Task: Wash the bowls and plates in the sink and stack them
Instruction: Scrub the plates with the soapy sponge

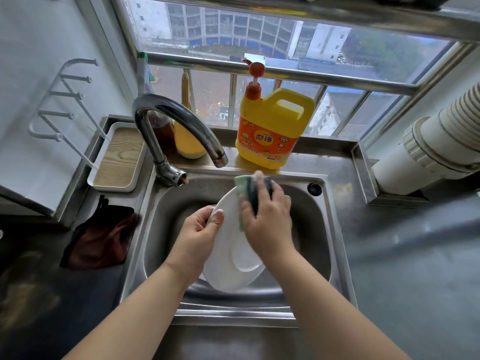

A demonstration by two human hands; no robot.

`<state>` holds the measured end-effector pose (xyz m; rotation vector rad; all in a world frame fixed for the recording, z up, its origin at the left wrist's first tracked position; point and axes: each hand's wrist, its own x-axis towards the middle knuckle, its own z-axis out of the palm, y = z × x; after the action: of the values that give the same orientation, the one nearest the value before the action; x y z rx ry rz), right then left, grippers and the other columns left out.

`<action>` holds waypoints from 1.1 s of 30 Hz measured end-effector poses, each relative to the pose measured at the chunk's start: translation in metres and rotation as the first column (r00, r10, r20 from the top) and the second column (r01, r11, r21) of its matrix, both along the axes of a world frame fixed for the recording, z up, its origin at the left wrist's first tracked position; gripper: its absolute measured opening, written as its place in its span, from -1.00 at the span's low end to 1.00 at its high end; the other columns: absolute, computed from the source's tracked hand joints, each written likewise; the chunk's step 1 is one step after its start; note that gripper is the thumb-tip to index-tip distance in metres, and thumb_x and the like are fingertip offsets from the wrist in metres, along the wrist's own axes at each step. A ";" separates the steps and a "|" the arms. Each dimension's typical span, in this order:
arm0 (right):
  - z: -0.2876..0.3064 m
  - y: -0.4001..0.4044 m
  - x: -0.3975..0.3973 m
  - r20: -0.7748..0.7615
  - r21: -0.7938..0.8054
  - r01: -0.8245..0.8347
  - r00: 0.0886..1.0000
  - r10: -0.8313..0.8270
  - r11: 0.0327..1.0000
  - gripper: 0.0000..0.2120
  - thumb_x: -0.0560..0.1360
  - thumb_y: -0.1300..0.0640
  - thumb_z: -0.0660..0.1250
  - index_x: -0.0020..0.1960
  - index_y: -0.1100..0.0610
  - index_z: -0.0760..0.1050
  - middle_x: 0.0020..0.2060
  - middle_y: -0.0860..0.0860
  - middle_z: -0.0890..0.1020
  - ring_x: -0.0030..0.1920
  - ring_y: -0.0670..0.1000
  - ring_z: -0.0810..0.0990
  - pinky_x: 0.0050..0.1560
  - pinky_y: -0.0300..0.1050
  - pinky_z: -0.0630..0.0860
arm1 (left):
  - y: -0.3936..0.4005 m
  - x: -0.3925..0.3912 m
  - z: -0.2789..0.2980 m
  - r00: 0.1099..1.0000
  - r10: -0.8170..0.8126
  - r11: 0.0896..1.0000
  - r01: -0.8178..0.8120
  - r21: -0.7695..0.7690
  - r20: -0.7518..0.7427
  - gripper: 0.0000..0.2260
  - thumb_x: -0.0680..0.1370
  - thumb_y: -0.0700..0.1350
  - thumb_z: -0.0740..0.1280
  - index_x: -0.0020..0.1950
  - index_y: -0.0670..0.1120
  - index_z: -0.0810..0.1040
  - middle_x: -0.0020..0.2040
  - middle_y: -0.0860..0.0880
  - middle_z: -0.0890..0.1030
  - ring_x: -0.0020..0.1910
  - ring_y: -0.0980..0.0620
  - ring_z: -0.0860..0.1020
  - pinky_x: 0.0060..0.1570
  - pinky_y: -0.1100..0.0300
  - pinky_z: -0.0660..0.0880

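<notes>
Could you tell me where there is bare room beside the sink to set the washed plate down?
The counter right of the sink looks bare, bordered by the white pipe behind. The left side is crowded: a dark cloth and a tray. The ledge behind holds the soap bottle and tap. Both hands, left hand and right hand, are busy with the plate.

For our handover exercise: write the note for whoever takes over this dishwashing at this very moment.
Left hand grips the white plate by its rim, tilted over the sink.
Right hand holds the green sponge against the plate's upper face.
Tap shows no water running.
Done: nothing stacked in view.
Left: finish scrubbing, rinse, stack; other dishes in the sink cannot be made out.
</notes>
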<state>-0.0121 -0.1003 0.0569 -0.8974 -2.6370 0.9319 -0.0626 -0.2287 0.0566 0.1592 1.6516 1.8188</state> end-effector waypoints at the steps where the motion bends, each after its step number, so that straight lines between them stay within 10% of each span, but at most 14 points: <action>1: 0.001 -0.009 0.000 -0.038 0.043 -0.054 0.998 0.056 0.998 -0.40 0.57 -0.15 0.12 0.55 -0.07 0.02 0.43 0.13 0.21 0.39 0.12 0.15 0.41 0.06 0.19 | 0.000 0.000 0.001 1.000 -0.001 1.000 0.001 0.009 0.009 -0.79 0.62 -0.14 0.19 -0.11 -0.17 0.56 -0.31 -0.06 0.60 -0.36 0.07 0.53 -0.38 0.25 0.49; 7: -0.007 0.025 -0.006 0.028 -0.165 0.080 0.997 -0.077 0.983 -0.43 0.59 -0.11 0.14 0.54 -0.10 0.04 0.44 0.09 0.20 0.40 0.13 0.13 0.38 0.07 0.19 | -0.004 -0.002 0.000 0.994 0.083 0.996 -0.085 0.037 0.066 -0.75 0.62 -0.08 0.20 -0.18 -0.13 0.55 -0.35 -0.05 0.56 -0.39 0.07 0.49 -0.41 0.24 0.46; 17: -0.041 0.048 0.025 0.030 -0.724 0.329 0.893 -0.448 0.606 -0.49 0.53 -0.03 0.27 0.43 -0.24 0.20 0.24 -0.01 0.49 0.09 0.00 0.51 0.20 0.05 0.46 | -0.021 0.000 -0.016 0.976 0.101 0.981 -0.130 0.144 0.194 -0.81 0.53 -0.01 0.23 -0.12 -0.07 0.58 -0.17 -0.05 0.64 -0.21 0.05 0.59 -0.22 0.19 0.58; 23: -0.025 0.064 0.036 -0.166 -0.521 0.025 0.978 -0.129 0.853 -0.50 0.51 0.07 0.32 0.34 -0.30 0.28 0.23 -0.03 0.43 0.11 -0.16 0.47 -0.09 -0.40 0.46 | -0.045 -0.026 -0.023 0.914 -0.273 0.962 0.255 0.099 0.301 -0.52 0.29 -0.02 0.55 0.17 -0.07 0.60 0.06 -0.14 0.64 0.01 -0.06 0.61 -0.08 0.14 0.58; 28: -0.004 0.050 0.023 -0.104 -0.211 -0.235 0.971 0.217 0.949 -0.41 0.42 -0.11 0.28 0.39 -0.37 0.18 0.12 -0.08 0.41 0.17 -0.02 0.41 0.24 -0.04 0.43 | -0.011 -0.036 -0.003 0.957 -0.251 0.964 0.261 -0.056 0.144 -0.64 0.46 -0.01 0.34 0.08 -0.27 0.58 -0.07 -0.17 0.60 -0.10 -0.10 0.54 -0.12 0.11 0.47; 33: 0.002 0.013 0.019 -0.009 0.085 -0.153 0.988 0.154 0.985 -0.41 0.49 -0.28 0.04 0.50 -0.26 0.03 0.43 -0.06 0.05 0.42 0.00 -0.01 0.44 -0.02 -0.03 | 0.005 -0.016 0.002 0.996 -0.089 0.993 0.091 -0.081 0.032 -0.81 0.62 -0.15 0.23 -0.04 -0.22 0.58 -0.18 -0.16 0.60 -0.19 -0.09 0.52 -0.19 0.10 0.47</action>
<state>0.0067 -0.0876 0.0591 -0.6729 -2.7411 0.8501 -0.0786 -0.2233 0.0587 0.1683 1.6698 1.6761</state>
